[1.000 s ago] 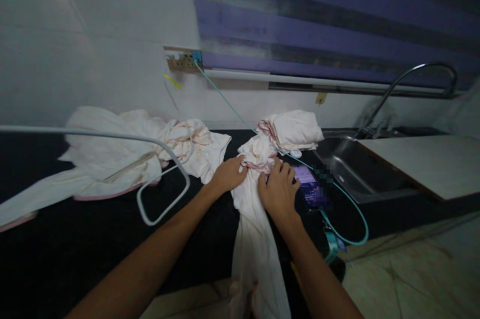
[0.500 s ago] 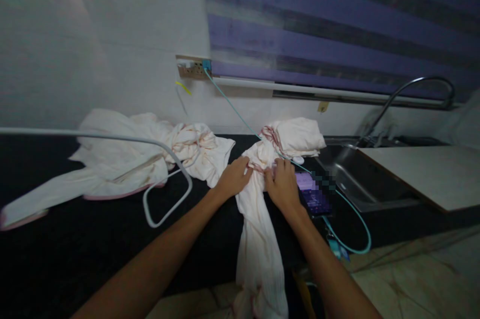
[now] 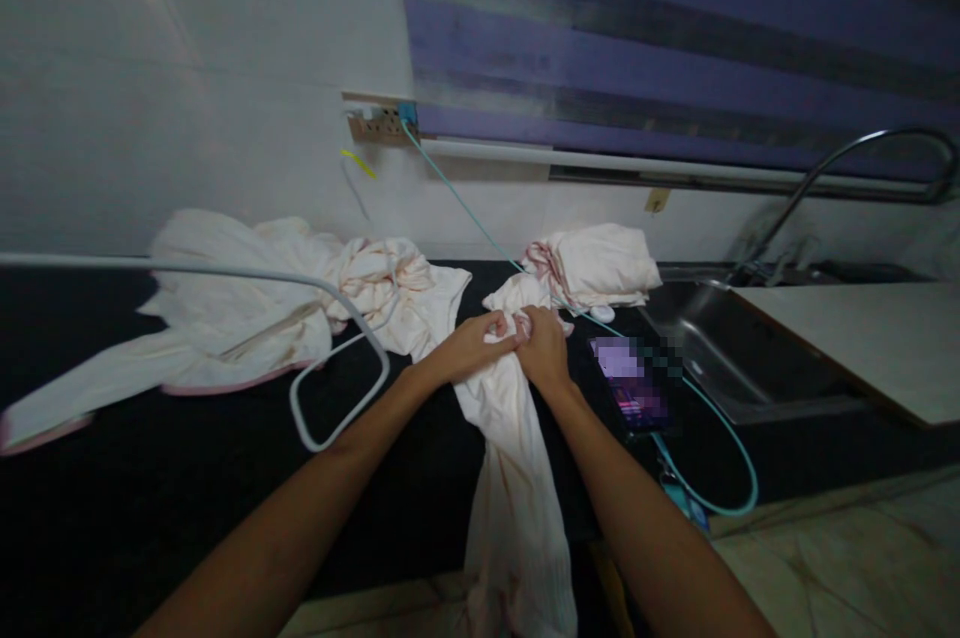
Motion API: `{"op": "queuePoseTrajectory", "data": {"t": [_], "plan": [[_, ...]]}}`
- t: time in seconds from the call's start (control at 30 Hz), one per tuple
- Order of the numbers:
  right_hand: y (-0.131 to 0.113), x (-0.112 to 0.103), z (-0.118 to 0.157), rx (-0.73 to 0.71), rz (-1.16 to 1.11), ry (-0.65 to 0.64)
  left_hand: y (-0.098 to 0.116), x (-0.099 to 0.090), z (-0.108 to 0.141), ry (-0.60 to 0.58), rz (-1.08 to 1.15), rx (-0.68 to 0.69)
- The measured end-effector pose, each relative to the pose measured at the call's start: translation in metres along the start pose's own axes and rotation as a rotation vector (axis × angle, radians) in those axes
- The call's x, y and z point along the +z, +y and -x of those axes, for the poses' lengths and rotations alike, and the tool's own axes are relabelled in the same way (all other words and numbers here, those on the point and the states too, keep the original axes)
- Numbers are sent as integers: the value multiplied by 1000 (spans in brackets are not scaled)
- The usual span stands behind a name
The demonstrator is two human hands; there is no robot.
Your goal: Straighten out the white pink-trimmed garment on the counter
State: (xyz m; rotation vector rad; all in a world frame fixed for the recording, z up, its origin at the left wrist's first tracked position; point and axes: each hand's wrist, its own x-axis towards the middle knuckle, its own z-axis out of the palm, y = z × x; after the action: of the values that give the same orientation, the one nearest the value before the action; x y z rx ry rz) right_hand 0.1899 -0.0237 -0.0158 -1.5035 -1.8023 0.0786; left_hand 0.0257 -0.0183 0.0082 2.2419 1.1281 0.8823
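Gripping the same white cloth (image 3: 510, 438), left hand (image 3: 471, 346) and right hand (image 3: 541, 350) close their fingers on it, sink (image 3: 720, 358) far right.

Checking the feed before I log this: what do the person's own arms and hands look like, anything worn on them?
Both forearms are bare from the bottom edge of the picture up to the wrists: no sleeves, gloves, watch, bracelet or wristband show. The left hand and right hand are bare too, and no rings can be made out, though the dim light blurs fine detail. No cables or markings are on the arms.
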Motion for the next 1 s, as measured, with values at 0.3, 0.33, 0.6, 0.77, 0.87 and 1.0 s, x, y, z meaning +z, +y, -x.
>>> {"op": "queuePoseTrajectory", "data": {"t": [0.3,0.33,0.6,0.77,0.87,1.0], "plan": [[-33,-44,30,189,297,-13,12,14,9,4,-361,-44],[-37,-51,39,200,314,-5,11,15,9,9,-375,-46],[-26,-77,92,251,283,93,11,19,10,111,-285,14],[0,-71,67,143,166,164,6,22,5,300,-114,202],[7,-57,34,-21,0,173,1,22,0,365,141,32],[12,-25,0,-166,-198,72,-1,8,-4,307,889,-229]]}}
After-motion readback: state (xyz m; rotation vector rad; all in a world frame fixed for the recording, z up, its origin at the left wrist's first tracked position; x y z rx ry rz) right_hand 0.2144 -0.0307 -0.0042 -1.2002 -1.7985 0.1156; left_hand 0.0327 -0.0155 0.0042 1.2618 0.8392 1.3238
